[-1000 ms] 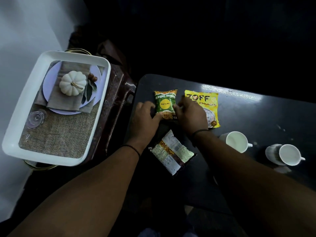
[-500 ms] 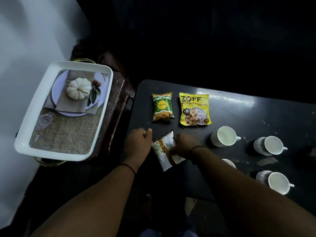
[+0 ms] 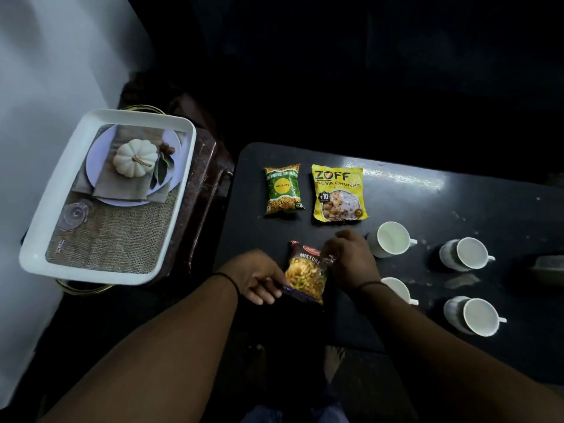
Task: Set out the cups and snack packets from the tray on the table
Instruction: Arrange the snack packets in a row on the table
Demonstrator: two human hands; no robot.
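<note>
At the left of the frame a white tray (image 3: 45, 227) sits on a dark stand, apart from the desk. Its floor shows a picture of a pumpkin on a plate.

Right of it is the black desk (image 3: 427, 209). A green packet (image 3: 282, 189) lies flat near its upper left corner, and a yellow packet (image 3: 338, 193) lies just beside it.

Below them, near the middle of the frame, both hands hold a third packet (image 3: 306, 271), printed "MIXTURE". The left hand (image 3: 259, 277) has its grip closed on the packet's lower left corner. The right hand (image 3: 351, 261) has its grip pinched on the upper right corner.

On the right side of the desk stand four white cups (image 3: 392, 239), two above and two below. The right wrist partly hides the lower left one.
</note>
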